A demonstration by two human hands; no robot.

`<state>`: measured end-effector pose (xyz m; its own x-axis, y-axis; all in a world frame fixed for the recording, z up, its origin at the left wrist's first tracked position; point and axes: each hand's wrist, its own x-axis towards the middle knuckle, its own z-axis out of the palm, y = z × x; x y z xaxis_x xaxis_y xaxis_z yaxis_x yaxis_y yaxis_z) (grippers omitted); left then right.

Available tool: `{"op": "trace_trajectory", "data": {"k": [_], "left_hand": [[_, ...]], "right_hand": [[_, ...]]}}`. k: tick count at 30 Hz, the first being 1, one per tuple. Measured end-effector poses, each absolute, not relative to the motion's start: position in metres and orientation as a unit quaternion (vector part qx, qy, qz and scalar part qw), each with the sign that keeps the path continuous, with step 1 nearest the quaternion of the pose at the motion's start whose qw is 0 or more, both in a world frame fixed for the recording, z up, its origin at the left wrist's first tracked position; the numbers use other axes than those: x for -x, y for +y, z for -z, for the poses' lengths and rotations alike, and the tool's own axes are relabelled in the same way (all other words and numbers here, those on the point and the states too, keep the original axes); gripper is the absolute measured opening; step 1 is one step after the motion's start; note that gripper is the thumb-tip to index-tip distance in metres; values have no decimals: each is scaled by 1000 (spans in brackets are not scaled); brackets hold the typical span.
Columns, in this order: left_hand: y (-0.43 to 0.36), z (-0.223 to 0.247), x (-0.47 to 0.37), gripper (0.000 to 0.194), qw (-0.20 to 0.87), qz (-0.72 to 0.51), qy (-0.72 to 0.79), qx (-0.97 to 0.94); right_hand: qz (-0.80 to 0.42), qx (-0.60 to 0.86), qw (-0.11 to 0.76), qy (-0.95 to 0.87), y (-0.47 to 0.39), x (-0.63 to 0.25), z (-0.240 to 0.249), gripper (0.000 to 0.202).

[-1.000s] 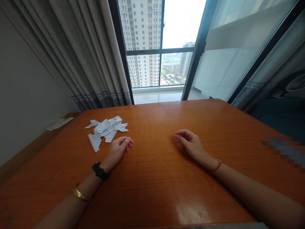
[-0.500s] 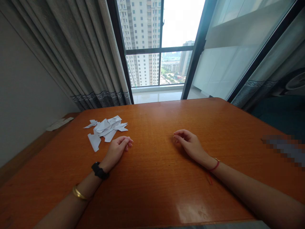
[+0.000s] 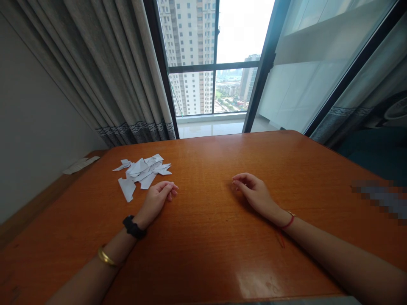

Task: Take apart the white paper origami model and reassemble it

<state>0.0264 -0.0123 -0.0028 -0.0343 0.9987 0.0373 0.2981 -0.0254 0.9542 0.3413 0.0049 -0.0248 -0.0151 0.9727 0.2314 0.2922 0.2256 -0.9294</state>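
Note:
On the brown wooden table [image 3: 203, 237], my left hand [image 3: 159, 198] rests on its side just in front of a heap of white paper scraps [image 3: 138, 170]. Its fingers are curled, the thumb lies against them, and nothing shows in it. My right hand [image 3: 252, 190] rests farther right, its fingers loosely bent with a gap between them and the thumb, and it holds nothing. One larger scrap [image 3: 127, 189] lies at the near left of the heap, beside my left hand.
A blurred, pixelated item [image 3: 381, 199] lies at the table's right side. Pale folded papers [image 3: 81, 165] are on a ledge at the left. Beyond the table's far edge are a grey curtain [image 3: 127, 76] and a window [image 3: 214, 67].

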Motion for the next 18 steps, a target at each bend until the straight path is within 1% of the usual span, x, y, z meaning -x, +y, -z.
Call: {"op": "trace_trajectory", "data": {"k": [18], "left_hand": [[-12, 3, -27, 34, 413, -443, 568, -557]], "right_hand": [[-347, 508, 479, -626, 6, -342, 26, 22]]}}
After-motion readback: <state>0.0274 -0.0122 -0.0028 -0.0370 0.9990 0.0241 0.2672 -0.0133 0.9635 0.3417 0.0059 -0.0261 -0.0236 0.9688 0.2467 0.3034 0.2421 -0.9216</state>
